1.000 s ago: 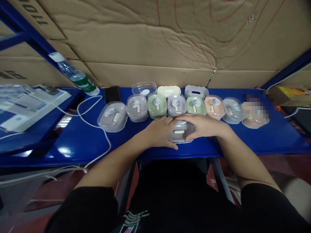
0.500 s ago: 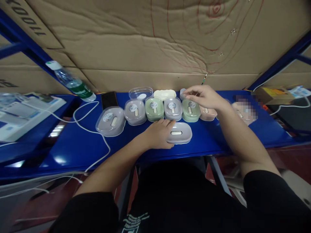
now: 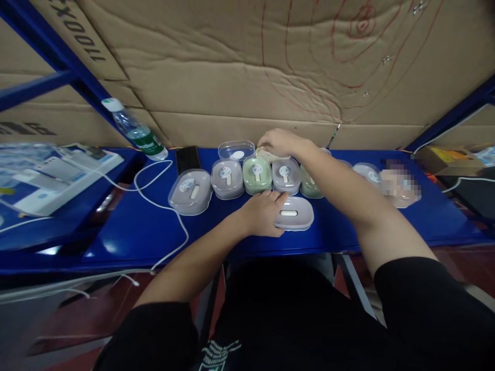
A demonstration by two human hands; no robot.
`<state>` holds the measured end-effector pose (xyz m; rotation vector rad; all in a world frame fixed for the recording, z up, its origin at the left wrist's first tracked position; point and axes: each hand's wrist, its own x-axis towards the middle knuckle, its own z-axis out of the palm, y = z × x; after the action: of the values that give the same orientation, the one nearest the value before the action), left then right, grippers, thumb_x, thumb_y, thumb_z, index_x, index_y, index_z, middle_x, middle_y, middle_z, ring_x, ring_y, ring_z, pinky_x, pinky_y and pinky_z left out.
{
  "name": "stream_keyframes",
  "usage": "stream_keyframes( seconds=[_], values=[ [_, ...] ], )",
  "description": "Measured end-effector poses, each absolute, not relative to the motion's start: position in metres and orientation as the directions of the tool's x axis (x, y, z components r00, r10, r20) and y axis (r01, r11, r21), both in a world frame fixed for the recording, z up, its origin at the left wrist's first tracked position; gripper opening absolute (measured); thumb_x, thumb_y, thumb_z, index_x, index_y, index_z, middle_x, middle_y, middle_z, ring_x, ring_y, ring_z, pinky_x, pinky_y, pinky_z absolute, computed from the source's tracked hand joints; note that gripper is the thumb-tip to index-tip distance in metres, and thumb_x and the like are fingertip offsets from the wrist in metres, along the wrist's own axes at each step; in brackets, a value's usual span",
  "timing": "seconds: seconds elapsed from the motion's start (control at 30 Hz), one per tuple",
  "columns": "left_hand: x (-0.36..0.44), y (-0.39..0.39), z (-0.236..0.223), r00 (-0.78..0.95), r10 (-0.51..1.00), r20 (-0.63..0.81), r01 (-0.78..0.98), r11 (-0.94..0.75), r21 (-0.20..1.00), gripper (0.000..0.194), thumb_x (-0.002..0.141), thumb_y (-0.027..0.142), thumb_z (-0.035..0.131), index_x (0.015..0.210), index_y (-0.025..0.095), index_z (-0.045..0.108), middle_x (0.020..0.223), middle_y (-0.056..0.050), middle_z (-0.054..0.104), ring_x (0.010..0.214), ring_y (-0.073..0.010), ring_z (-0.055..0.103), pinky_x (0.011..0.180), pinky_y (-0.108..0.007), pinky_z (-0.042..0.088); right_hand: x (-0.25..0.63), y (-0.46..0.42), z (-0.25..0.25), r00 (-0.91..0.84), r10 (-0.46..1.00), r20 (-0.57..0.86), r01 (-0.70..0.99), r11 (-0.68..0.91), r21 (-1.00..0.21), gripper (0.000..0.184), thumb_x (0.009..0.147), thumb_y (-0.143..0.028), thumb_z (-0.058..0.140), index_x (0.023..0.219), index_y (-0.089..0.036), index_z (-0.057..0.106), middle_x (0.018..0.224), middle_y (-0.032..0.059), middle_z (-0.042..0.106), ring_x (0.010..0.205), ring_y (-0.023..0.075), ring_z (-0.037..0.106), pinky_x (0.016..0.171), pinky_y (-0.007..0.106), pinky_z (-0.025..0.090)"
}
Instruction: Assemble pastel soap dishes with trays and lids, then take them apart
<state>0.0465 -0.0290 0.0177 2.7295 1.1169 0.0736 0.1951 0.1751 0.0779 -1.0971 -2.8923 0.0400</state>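
My left hand (image 3: 266,213) grips the left end of a pale lilac lidded box (image 3: 301,216), fingers over its top and thumb at the near side. The box lies flat near the table's front edge, a white oblong insert in its lid. My right hand (image 3: 279,142) reaches to the back, fingers curled down at a cream wavy-edged piece (image 3: 274,156). What its fingertips hold, if anything, is hidden. Between the hands stands a row of similar boxes with round stickers, including a green box (image 3: 257,178) and a lilac box (image 3: 286,178).
A clear oval cover (image 3: 236,150) stands behind the row. At left are a dark phone (image 3: 187,159), a water bottle (image 3: 145,139) and a white cable (image 3: 181,226). More boxes, partly blurred out, sit at right. A cardboard wall (image 3: 216,93) closes off the back.
My right hand has moved left, from above the right-hand green box to the cream piece. My left hand stays on the lilac box. The whole view has shifted slightly.
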Motion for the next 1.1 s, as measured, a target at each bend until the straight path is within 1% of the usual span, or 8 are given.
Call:
stream_keyframes(
  seconds=[0.1, 0.2, 0.3, 0.47, 0.63, 0.8, 0.9, 1.1],
  values=[
    [0.044, -0.026, 0.017, 0.719, 0.694, -0.028, 0.686, -0.703, 0.190, 0.103, 0.078, 0.050, 0.079, 0.164, 0.005, 0.044, 0.150, -0.025, 0.064, 0.136, -0.0426, 0.065, 0.119, -0.050, 0.052, 0.161, 0.175, 0.076, -0.723, 0.689, -0.052, 0.689, 0.725, 0.027, 0.053, 0.101, -0.014, 0.058, 0.151, -0.025, 0.073, 0.152, 0.0102, 0.074, 0.135, 0.0324, 0.072, 0.105, 0.041, 0.055],
    [0.041, -0.025, 0.018, 0.723, 0.691, -0.020, 0.682, -0.708, 0.182, 0.099, 0.078, 0.050, 0.079, 0.161, 0.006, 0.048, 0.145, -0.024, 0.068, 0.133, -0.0423, 0.067, 0.117, -0.050, 0.054, 0.143, 0.178, 0.074, -0.705, 0.699, -0.116, 0.696, 0.714, 0.075, 0.059, 0.100, -0.011, 0.062, 0.155, -0.031, 0.070, 0.153, 0.0077, 0.074, 0.132, 0.0310, 0.074, 0.101, 0.037, 0.056],
    [0.041, -0.024, 0.018, 0.724, 0.690, -0.002, 0.679, -0.712, 0.179, 0.099, 0.078, 0.051, 0.080, 0.161, 0.007, 0.048, 0.145, -0.023, 0.068, 0.131, -0.0426, 0.068, 0.115, -0.052, 0.055, 0.135, 0.182, 0.073, -0.709, 0.689, -0.147, 0.681, 0.724, 0.108, 0.054, 0.097, -0.012, 0.068, 0.147, -0.032, 0.077, 0.148, 0.0055, 0.077, 0.129, 0.0293, 0.075, 0.097, 0.034, 0.056],
    [0.041, -0.025, 0.018, 0.722, 0.692, -0.018, 0.683, -0.708, 0.182, 0.102, 0.078, 0.051, 0.080, 0.162, 0.004, 0.047, 0.146, -0.026, 0.068, 0.132, -0.0438, 0.067, 0.114, -0.051, 0.056, 0.136, 0.189, 0.072, -0.704, 0.689, -0.169, 0.682, 0.723, 0.108, 0.040, 0.093, -0.014, 0.073, 0.128, -0.027, 0.087, 0.135, 0.0068, 0.083, 0.120, 0.0297, 0.078, 0.089, 0.033, 0.056],
    [0.040, -0.023, 0.017, 0.719, 0.694, -0.020, 0.682, -0.700, 0.211, 0.103, 0.078, 0.050, 0.081, 0.163, 0.005, 0.046, 0.146, -0.026, 0.067, 0.131, -0.0443, 0.067, 0.114, -0.054, 0.056, 0.143, 0.194, 0.069, -0.693, 0.692, -0.201, 0.685, 0.720, 0.115, 0.048, 0.089, -0.010, 0.076, 0.133, -0.025, 0.085, 0.134, 0.0097, 0.084, 0.118, 0.0298, 0.079, 0.088, 0.033, 0.055],
    [0.040, -0.022, 0.015, 0.723, 0.691, -0.019, 0.679, -0.705, 0.203, 0.103, 0.077, 0.053, 0.081, 0.164, 0.010, 0.045, 0.147, -0.023, 0.067, 0.132, -0.0430, 0.067, 0.115, -0.053, 0.055, 0.148, 0.196, 0.067, -0.708, 0.691, -0.150, 0.679, 0.723, 0.128, 0.038, 0.094, -0.012, 0.072, 0.126, -0.024, 0.087, 0.133, 0.0099, 0.084, 0.117, 0.0290, 0.078, 0.086, 0.033, 0.052],
    [0.041, -0.023, 0.017, 0.712, 0.701, -0.029, 0.689, -0.690, 0.223, 0.104, 0.076, 0.052, 0.084, 0.163, 0.009, 0.046, 0.147, -0.023, 0.066, 0.134, -0.0428, 0.066, 0.117, -0.052, 0.054, 0.153, 0.199, 0.067, -0.746, 0.659, -0.092, 0.650, 0.752, 0.111, 0.032, 0.098, -0.016, 0.067, 0.121, -0.025, 0.087, 0.130, 0.0077, 0.084, 0.115, 0.0268, 0.077, 0.088, 0.032, 0.049],
    [0.040, -0.024, 0.023, 0.702, 0.710, -0.064, 0.704, -0.677, 0.217, 0.107, 0.077, 0.055, 0.088, 0.164, 0.008, 0.044, 0.152, -0.025, 0.064, 0.139, -0.0430, 0.064, 0.119, -0.051, 0.051, 0.164, 0.193, 0.080, -0.794, 0.606, 0.059, 0.608, 0.792, 0.048, 0.033, 0.103, -0.017, 0.052, 0.120, -0.020, 0.079, 0.132, 0.0111, 0.080, 0.119, 0.0270, 0.070, 0.096, 0.034, 0.047]
  ],
)
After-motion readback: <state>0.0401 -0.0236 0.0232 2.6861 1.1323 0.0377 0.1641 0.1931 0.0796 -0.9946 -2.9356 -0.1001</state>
